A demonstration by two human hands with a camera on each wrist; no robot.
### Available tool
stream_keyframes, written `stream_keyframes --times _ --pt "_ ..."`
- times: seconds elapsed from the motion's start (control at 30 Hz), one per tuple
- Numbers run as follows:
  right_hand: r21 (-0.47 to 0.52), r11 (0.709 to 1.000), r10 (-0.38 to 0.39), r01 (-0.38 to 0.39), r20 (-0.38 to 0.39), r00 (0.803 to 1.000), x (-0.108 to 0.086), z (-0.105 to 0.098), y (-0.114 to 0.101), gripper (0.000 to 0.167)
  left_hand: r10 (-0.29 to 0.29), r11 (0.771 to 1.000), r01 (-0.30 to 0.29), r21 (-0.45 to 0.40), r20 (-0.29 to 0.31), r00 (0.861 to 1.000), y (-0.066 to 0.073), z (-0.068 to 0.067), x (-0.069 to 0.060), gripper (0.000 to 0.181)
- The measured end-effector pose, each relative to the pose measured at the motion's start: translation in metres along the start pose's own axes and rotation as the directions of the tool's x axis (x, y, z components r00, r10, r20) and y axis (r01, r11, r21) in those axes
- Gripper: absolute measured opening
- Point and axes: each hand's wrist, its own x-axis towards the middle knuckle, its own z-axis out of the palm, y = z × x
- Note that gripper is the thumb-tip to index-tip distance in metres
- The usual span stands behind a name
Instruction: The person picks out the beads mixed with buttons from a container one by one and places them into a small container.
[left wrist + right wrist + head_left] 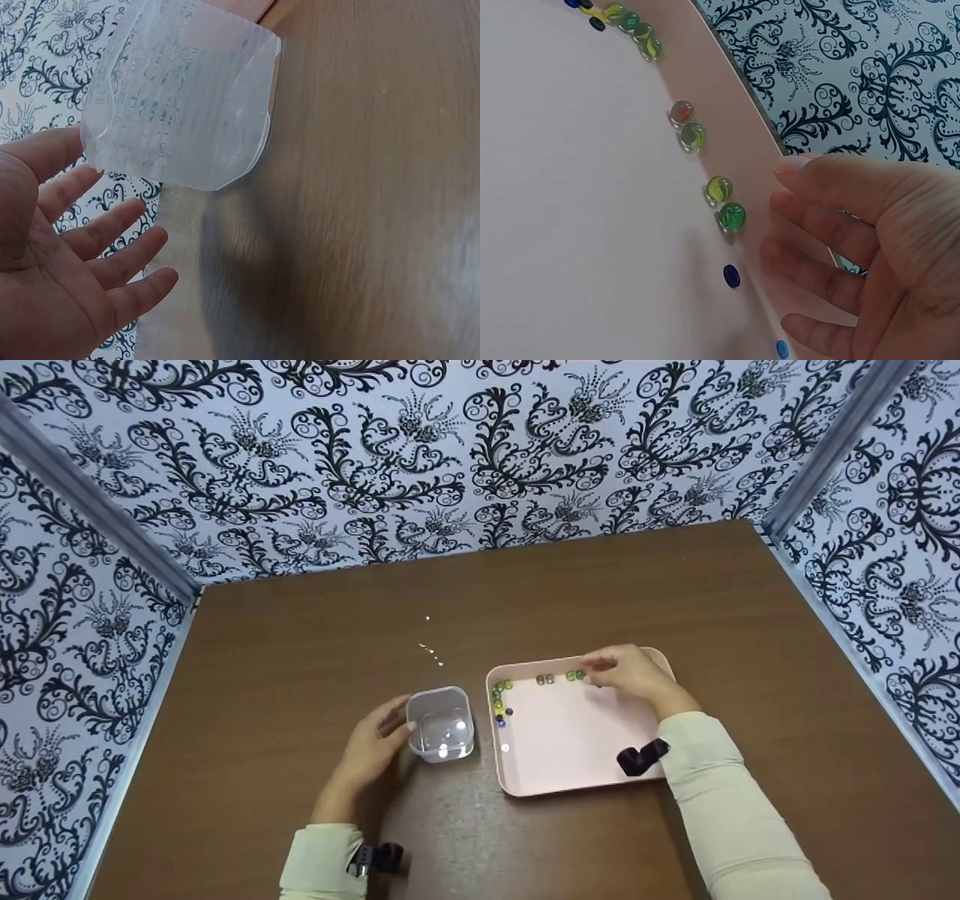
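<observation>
Left hand [369, 744]: beside the tub [180, 97], fingers spread and relaxed, thumb at its wall; no firm grip visible.
Right hand [630, 673]: at the far wall of the tray [577, 742], fingers parted and slightly bent, apparently holding nothing.
Tub: mouth up on the desk [315, 637], just left of the tray.
Marbles [731, 217]: all inside the tray; two pairs along the far wall, others around the far left corner; green one nearest the right fingertips.
Discs [732, 276]: dark blue one just beyond the green marble, light blue one just beside the little finger.
Picking: apparently the step in hand. Pinch one marble from opposite sides, with the wall as backstop against rolling. Squeeze lightly; probably slick. For a disc, catch the edge first.
Steadying: light left-hand contact, enough to prevent tipping.
Hidden: tray's right side, partly under the right hand and sleeve [742, 817]; corner cluster, cut off in the right wrist view.
Unclear: pale specks [431, 651] on the desk, glare or crumbs; tub's contents, if any, among bright reflections.
</observation>
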Motion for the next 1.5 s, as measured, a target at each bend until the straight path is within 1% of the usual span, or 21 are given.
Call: stream_keyframes --times 0.1,0.27,0.47,0.63,0.73,0.87,0.93,1.03,1.17,1.3,1.5 --pt "-0.001 1.000 -0.004 0.004 0.011 1.000 0.002 0.001 0.000 0.036 0.001 1.000 -0.001 -0.003 -0.002 1.000 -0.003 0.000 0.001 0.043" --pt "-0.046 0.999 -0.014 0.014 0.002 1.000 0.004 0.003 0.000 0.035 0.017 1.000 -0.017 -0.003 -0.003 1.000 -0.004 0.000 0.001 0.042" --pt "-0.116 0.991 -0.070 0.068 -0.009 0.998 0.009 0.008 0.001 0.033 0.019 1.000 -0.019 -0.006 -0.002 1.000 -0.003 0.000 0.001 0.043" --pt "-0.118 0.985 -0.126 0.125 -0.004 0.992 0.011 0.011 0.004 0.032 0.013 1.000 -0.013 -0.013 -0.001 1.000 -0.003 0.001 0.000 0.043" --pt "-0.121 0.982 -0.147 0.146 0.001 0.989 0.012 0.012 0.004 0.031 0.017 1.000 -0.017 -0.023 0.001 1.000 -0.004 0.001 0.000 0.043" --pt "-0.131 0.983 -0.128 0.128 0.010 0.992 0.011 0.012 0.003 0.031 0.023 1.000 -0.023 -0.020 0.000 1.000 -0.005 0.002 0.001 0.042" --pt "-0.142 0.983 -0.114 0.115 0.013 0.993 0.011 0.012 0.001 0.031 0.015 1.000 -0.015 -0.019 -0.001 1.000 -0.004 0.001 0.001 0.042" --pt "-0.167 0.984 -0.062 0.063 0.007 0.998 0.011 0.012 -0.001 0.031 -0.008 1.000 0.008 -0.003 -0.009 1.000 -0.002 0.001 0.001 0.043" --pt "-0.198 0.980 -0.015 0.013 -0.007 1.000 0.011 0.012 -0.003 0.030 -0.031 0.999 0.031 0.009 -0.013 0.999 0.000 0.001 0.001 0.044" --pt "-0.197 0.980 -0.021 0.019 -0.010 1.000 0.011 0.013 -0.002 0.029 -0.014 1.000 0.014 0.002 -0.009 1.000 0.000 0.001 0.000 0.044" --pt "-0.199 0.979 -0.053 0.050 -0.013 0.998 0.009 0.013 -0.001 0.028 0.015 1.000 -0.015 -0.006 0.000 1.000 0.000 0.001 0.000 0.044"
